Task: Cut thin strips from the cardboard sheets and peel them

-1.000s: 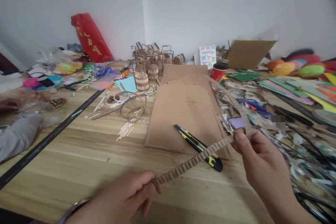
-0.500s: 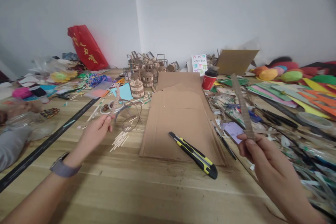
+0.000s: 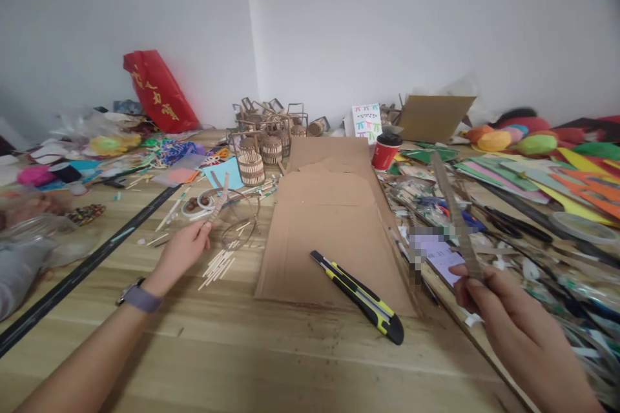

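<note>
My left hand (image 3: 186,250), a watch on its wrist, is closed with thumb and fingertips on a short, narrow brown cardboard strip (image 3: 223,195). Just beyond it are thin round hoops (image 3: 256,214) and, on the table, several loose pale sticks (image 3: 217,266). On the other side my right hand (image 3: 513,313) pinches a longer brown cardboard strip (image 3: 453,210), which points up and away from me. Between the hands lies a sheet of corrugated cardboard (image 3: 334,232). A yellow-and-black utility knife (image 3: 361,300) rests across its near edge, blade end pointing away.
Small stick-sided baskets (image 3: 252,169) and a red cup (image 3: 386,151) stand at the back. A black strip (image 3: 97,258) crosses the left side; beyond it another person's sleeve (image 3: 19,277) shows. Coloured sheets (image 3: 508,177), a phone (image 3: 438,258) and scraps crowd the right.
My left hand has shifted slightly right and down with its strip. My right hand has moved a little right and down with the longer strip. Both grips stay closed.
</note>
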`<state>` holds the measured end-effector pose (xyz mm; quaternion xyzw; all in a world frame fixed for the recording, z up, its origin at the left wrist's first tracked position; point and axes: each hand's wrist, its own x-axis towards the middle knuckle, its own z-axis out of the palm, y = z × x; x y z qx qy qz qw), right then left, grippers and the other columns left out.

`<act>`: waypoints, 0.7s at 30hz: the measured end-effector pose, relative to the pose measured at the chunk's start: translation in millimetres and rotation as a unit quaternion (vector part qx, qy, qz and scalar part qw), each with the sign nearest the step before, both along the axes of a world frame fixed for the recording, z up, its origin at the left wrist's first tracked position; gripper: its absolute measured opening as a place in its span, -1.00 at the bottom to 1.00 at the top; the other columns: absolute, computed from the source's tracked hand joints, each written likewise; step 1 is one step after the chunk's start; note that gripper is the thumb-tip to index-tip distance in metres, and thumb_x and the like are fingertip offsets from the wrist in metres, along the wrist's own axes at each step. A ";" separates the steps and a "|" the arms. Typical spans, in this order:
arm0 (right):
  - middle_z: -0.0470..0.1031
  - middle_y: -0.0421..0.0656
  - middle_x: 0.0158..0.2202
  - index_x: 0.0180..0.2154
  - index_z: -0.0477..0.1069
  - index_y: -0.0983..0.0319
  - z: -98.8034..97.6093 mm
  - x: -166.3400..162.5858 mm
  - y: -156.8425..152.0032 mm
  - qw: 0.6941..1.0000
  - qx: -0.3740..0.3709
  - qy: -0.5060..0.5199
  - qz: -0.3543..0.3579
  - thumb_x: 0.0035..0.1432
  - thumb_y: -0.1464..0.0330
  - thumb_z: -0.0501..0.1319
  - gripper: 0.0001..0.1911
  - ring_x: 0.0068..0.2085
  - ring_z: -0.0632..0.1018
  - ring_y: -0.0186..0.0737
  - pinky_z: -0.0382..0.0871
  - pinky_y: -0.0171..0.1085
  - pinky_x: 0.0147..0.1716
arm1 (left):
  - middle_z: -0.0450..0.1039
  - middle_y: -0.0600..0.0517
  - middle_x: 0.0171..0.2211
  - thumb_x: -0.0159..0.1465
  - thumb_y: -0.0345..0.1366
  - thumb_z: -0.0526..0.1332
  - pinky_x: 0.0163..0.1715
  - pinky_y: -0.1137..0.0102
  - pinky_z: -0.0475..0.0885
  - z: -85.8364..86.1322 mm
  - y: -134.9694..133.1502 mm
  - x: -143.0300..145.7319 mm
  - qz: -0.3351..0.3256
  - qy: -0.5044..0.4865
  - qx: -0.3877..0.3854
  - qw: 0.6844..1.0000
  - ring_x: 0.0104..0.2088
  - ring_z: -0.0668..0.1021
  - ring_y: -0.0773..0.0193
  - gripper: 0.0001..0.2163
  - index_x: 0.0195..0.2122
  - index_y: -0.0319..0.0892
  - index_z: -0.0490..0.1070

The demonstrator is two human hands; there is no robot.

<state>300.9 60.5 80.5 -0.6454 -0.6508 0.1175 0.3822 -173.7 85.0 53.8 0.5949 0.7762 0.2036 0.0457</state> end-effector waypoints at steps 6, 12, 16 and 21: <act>0.36 -0.22 -0.61 -0.47 0.30 0.11 -4.6 2.2 4.9 1.000 -0.001 0.007 0.012 0.16 0.04 -0.01 -0.66 -0.55 0.43 -0.16 0.28 -0.20 -0.50 | 0.47 -0.29 -0.02 0.30 -0.08 -0.05 0.04 0.11 0.33 0.5 -10.1 4.5 -0.010 0.056 0.050 0.997 0.05 0.46 -0.16 -0.59 -0.07 -0.30 0.36; 0.35 -0.27 -0.62 -0.26 0.31 0.15 -10.1 22.1 13.0 1.000 0.019 0.002 -0.014 0.27 0.04 -0.09 -0.62 -0.57 0.41 -0.20 0.29 -0.23 -0.50 | 0.47 -0.16 0.00 0.34 -0.04 -0.03 0.09 0.05 0.35 -15.0 -27.7 31.6 -0.168 0.121 0.143 0.968 0.07 0.47 -0.06 -0.64 -0.10 -0.15 0.42; 0.38 -0.26 -0.62 -0.28 0.31 0.15 -10.7 43.3 24.7 0.998 0.023 -0.056 -0.031 0.29 0.10 -0.11 -0.65 -0.55 0.44 -0.22 0.30 -0.26 -0.49 | 0.49 -0.06 0.04 0.34 0.00 -0.02 0.09 0.12 0.39 -37.4 -39.7 58.8 -0.264 0.130 0.149 0.944 0.08 0.49 0.03 -0.62 -0.09 -0.04 0.50; 0.43 -0.24 -0.56 -0.18 0.32 0.20 -3.2 58.5 48.0 0.992 -0.019 -0.119 -0.047 0.30 0.26 -0.08 -0.74 -0.52 0.47 -0.22 0.33 -0.26 -0.47 | 0.49 -0.09 0.07 0.34 -0.03 0.04 -0.05 0.17 0.52 -48.2 -53.8 83.2 -0.325 0.155 0.133 0.923 -0.01 0.57 0.02 -0.64 -0.06 -0.04 0.54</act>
